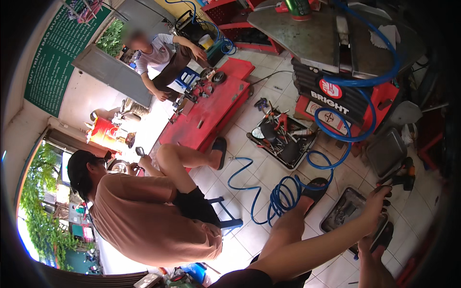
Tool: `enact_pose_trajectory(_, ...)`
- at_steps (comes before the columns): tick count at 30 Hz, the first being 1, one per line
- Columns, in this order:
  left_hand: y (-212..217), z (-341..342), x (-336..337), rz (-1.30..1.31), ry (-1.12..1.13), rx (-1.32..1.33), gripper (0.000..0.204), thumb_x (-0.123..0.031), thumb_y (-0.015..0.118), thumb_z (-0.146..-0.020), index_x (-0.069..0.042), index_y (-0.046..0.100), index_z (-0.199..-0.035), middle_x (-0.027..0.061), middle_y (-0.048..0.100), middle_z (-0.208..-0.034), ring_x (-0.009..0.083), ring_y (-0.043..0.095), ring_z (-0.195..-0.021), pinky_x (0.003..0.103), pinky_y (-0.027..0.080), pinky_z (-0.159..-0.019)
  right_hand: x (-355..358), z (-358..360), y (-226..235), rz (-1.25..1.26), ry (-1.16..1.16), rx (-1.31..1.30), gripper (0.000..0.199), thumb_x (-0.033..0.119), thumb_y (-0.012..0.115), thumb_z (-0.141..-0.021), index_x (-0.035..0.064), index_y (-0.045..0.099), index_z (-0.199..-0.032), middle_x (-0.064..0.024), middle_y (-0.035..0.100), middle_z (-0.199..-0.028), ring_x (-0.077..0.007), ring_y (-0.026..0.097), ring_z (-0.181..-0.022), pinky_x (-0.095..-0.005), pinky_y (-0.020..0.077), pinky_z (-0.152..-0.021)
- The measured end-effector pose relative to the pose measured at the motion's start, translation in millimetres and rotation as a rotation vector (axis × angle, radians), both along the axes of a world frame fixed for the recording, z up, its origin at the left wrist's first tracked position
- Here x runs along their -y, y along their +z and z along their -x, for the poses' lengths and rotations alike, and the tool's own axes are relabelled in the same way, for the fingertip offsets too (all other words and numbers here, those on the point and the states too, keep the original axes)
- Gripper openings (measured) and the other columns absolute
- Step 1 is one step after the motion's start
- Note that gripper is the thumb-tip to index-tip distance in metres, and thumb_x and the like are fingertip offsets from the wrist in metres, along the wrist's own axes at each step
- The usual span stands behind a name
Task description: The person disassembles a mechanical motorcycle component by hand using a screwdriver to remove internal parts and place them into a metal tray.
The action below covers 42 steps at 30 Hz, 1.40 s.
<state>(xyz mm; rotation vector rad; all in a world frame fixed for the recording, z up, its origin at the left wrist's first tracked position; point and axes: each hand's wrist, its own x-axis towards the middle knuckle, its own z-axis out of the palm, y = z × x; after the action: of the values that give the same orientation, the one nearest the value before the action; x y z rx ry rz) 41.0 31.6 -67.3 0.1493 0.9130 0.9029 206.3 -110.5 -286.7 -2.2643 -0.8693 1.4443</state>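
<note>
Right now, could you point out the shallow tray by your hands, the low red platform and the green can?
Shallow tray (352,198): head view, on its bare inside, toward the upper edge.
Low red platform (211,115): head view, on its flat top.
Green can (298,8): head view, on its side.

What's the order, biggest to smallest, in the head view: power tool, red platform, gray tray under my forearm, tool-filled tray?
1. Red platform
2. Tool-filled tray and gray tray: too alike to rank; your left forearm hides part of the gray one
3. Power tool
</note>
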Motion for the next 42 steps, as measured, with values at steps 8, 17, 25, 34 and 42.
enact_pose_trajectory(8, 7.8, 12.1, -10.4, -0.172, -0.025, -0.285, 0.055, -0.045, 0.067, -0.09, -0.006, 0.064, -0.128, 0.0082, 0.065, -0.119, 0.0227, 0.058, -0.111, 0.034, 0.042, -0.099, -14.0, 0.7, 113.9, 0.005, -0.318, -0.578, 0.04, 0.018, 0.077, -0.083, 0.0136, 0.052, -0.114, 0.004, 0.05, -0.072, -0.0069, 0.035, -0.042, -0.0265, 0.0324, -0.039)
enact_pose_trajectory(17, 37.8, 17.8, -24.8, -0.223, -0.175, -0.246, 0.088, -0.074, 0.061, -0.089, -0.006, 0.053, -0.144, 0.0118, 0.054, -0.142, 0.0251, 0.045, -0.135, 0.04, 0.028, -0.116, -42.0, 9.2, 239.7, -0.259, -0.324, -0.694, 0.042, 0.015, 0.071, -0.081, 0.0148, 0.048, -0.116, -0.0002, 0.055, -0.081, -0.0103, 0.039, -0.046, -0.0273, 0.0343, -0.042)
enact_pose_trajectory(25, 34.2, -2.3, -9.2, -0.294, -0.158, -0.151, 0.098, -0.076, 0.063, -0.086, -0.002, 0.048, -0.149, 0.0143, 0.055, -0.143, 0.028, 0.048, -0.135, 0.04, 0.033, -0.115, -85.9, 13.3, 277.8, -0.4, -0.218, -0.321, 0.06, 0.012, 0.088, -0.071, -0.0033, 0.053, -0.117, -0.008, 0.064, -0.089, -0.0086, 0.052, -0.054, -0.0221, 0.0346, -0.042)
enact_pose_trajectory(34, 25.6, -7.4, -9.1, -0.204, -0.077, -0.021, 0.059, -0.065, 0.058, -0.097, -0.016, 0.059, -0.13, 0.0012, 0.06, -0.128, 0.019, 0.05, -0.124, 0.043, 0.039, -0.102, -102.4, 0.3, 293.4, -0.692, 0.089, 0.043, 0.052, 0.032, 0.091, -0.067, -0.0047, 0.076, -0.099, -0.0141, 0.077, -0.086, -0.0172, 0.071, -0.08, -0.0335, 0.0553, -0.073)
enact_pose_trajectory(42, 34.1, -11.9, -9.4, -0.093, -0.009, 0.126, 0.059, -0.065, 0.049, -0.1, -0.014, 0.063, -0.126, 0.0034, 0.064, -0.129, 0.0213, 0.054, -0.121, 0.045, 0.039, -0.104, -109.0, 2.7, 294.4, -0.918, 0.313, 0.581, 0.055, 0.028, 0.086, -0.062, 0.003, 0.074, -0.109, -0.0088, 0.067, -0.095, -0.0292, 0.071, -0.078, -0.0389, 0.059, -0.068)
